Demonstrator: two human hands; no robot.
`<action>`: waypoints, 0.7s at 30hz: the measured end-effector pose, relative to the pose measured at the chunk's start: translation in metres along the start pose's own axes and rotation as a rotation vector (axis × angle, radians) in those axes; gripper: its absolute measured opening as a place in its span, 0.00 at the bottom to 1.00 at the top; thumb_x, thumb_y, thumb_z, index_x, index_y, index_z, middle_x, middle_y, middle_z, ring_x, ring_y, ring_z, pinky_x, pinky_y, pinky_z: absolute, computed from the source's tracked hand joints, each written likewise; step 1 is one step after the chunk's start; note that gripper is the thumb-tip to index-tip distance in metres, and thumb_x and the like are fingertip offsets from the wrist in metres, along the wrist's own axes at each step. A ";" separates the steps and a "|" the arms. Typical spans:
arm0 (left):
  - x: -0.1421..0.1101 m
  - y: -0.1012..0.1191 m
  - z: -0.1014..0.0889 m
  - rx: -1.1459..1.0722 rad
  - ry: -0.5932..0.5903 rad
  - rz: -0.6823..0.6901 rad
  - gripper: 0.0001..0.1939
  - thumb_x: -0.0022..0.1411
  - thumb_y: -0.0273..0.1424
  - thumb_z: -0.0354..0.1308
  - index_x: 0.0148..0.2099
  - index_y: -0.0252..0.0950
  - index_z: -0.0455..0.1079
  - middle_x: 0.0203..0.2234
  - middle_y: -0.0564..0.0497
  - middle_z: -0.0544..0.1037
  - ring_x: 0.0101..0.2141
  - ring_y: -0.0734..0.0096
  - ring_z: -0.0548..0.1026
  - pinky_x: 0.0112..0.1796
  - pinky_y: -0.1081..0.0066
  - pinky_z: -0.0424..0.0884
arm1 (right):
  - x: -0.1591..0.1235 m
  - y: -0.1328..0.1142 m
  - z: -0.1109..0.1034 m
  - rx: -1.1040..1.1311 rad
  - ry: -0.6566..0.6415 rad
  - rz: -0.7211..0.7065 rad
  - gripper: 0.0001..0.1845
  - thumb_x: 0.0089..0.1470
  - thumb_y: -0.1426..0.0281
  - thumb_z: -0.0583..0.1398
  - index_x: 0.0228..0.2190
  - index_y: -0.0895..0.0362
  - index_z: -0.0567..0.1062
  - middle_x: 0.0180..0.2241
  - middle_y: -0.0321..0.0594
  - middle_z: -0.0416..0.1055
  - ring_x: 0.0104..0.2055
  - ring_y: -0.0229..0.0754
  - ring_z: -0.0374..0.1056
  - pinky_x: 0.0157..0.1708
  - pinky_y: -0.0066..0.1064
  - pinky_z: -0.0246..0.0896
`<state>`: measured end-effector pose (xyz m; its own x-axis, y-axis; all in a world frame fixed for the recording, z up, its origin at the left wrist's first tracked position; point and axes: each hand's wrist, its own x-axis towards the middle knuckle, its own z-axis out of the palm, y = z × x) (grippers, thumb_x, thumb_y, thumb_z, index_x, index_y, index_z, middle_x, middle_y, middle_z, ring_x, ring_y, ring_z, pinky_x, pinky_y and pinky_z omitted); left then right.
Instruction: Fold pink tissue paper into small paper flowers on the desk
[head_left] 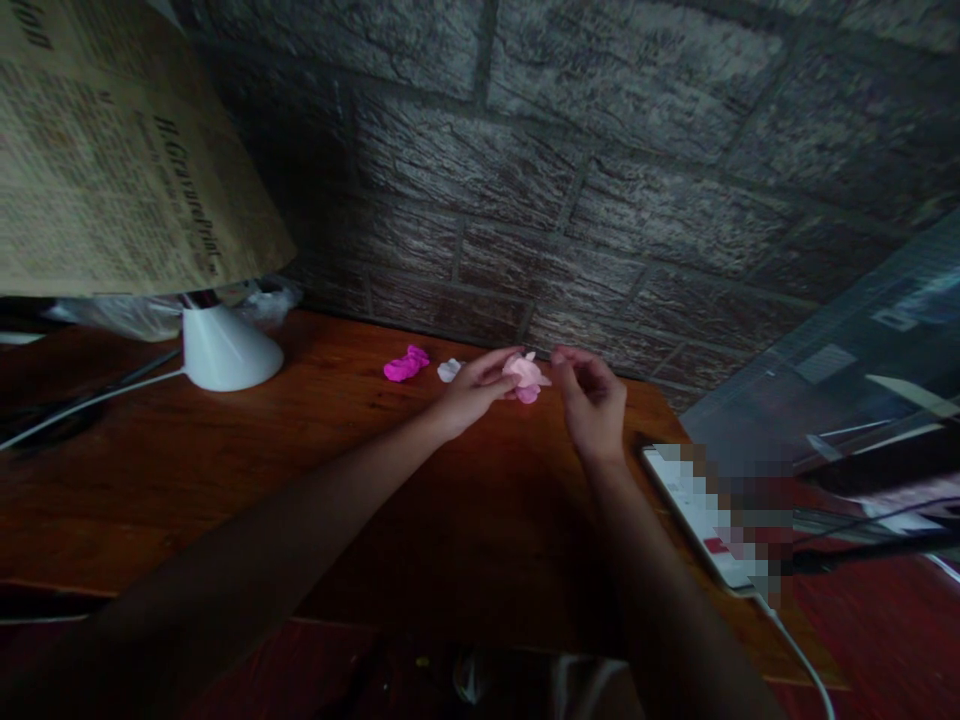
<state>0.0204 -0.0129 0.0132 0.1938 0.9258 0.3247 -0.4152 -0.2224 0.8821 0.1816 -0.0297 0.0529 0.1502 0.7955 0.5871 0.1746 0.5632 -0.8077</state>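
Observation:
My left hand (474, 388) reaches over the wooden table (225, 480) and pinches a small pale pink lump (525, 376) that looks like soft clay or petals, held just above the table near the brick wall. My right hand (592, 398) is beside it on the right, fingers curled with the fingertips pressed together close to the pink lump; what lies between them is too small to name. A bright magenta lump (405, 365) and a small white piece (449, 370) lie on the table to the left of my hands.
A white cone-shaped lamp base (225, 350) with a cable stands at the left under a newsprint-patterned shade (112, 150). A white power strip (697, 510) with a cord lies at the right table edge. A brick-textured wall (600, 180) backs the table.

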 end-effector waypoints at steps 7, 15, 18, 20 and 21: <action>0.000 0.002 -0.002 -0.156 -0.007 -0.019 0.21 0.52 0.29 0.73 0.47 0.38 0.73 0.44 0.47 0.81 0.42 0.67 0.79 0.42 0.67 0.75 | -0.002 0.003 -0.001 -0.021 -0.189 -0.004 0.13 0.56 0.61 0.66 0.43 0.52 0.81 0.38 0.40 0.78 0.35 0.40 0.73 0.37 0.36 0.70; 0.002 0.005 0.000 -0.168 0.026 -0.020 0.20 0.50 0.32 0.74 0.45 0.36 0.76 0.41 0.47 0.82 0.40 0.66 0.80 0.44 0.64 0.75 | -0.006 0.000 0.001 -0.052 -0.149 -0.017 0.15 0.56 0.60 0.66 0.44 0.52 0.81 0.39 0.41 0.80 0.38 0.42 0.75 0.39 0.36 0.72; 0.003 0.003 0.000 -0.144 0.038 -0.008 0.21 0.49 0.31 0.74 0.46 0.36 0.76 0.41 0.47 0.82 0.40 0.66 0.80 0.43 0.64 0.75 | -0.006 -0.002 0.000 -0.126 -0.165 -0.079 0.12 0.58 0.61 0.65 0.42 0.50 0.83 0.40 0.41 0.79 0.41 0.44 0.75 0.40 0.37 0.73; 0.003 0.003 0.000 -0.133 0.045 0.000 0.21 0.49 0.31 0.74 0.46 0.36 0.77 0.40 0.47 0.83 0.39 0.66 0.80 0.42 0.64 0.75 | -0.006 -0.003 0.000 -0.147 -0.163 -0.115 0.11 0.59 0.63 0.64 0.42 0.49 0.84 0.39 0.40 0.79 0.42 0.44 0.75 0.41 0.38 0.73; 0.003 0.003 -0.001 -0.132 0.050 0.002 0.21 0.49 0.31 0.74 0.46 0.36 0.77 0.40 0.47 0.83 0.39 0.67 0.80 0.42 0.65 0.74 | -0.007 -0.004 0.000 -0.148 -0.159 -0.129 0.10 0.60 0.63 0.64 0.42 0.48 0.84 0.39 0.40 0.79 0.42 0.44 0.75 0.41 0.38 0.73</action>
<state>0.0191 -0.0108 0.0169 0.1496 0.9402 0.3060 -0.5293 -0.1853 0.8280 0.1799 -0.0371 0.0521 -0.0354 0.7509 0.6594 0.3245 0.6327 -0.7031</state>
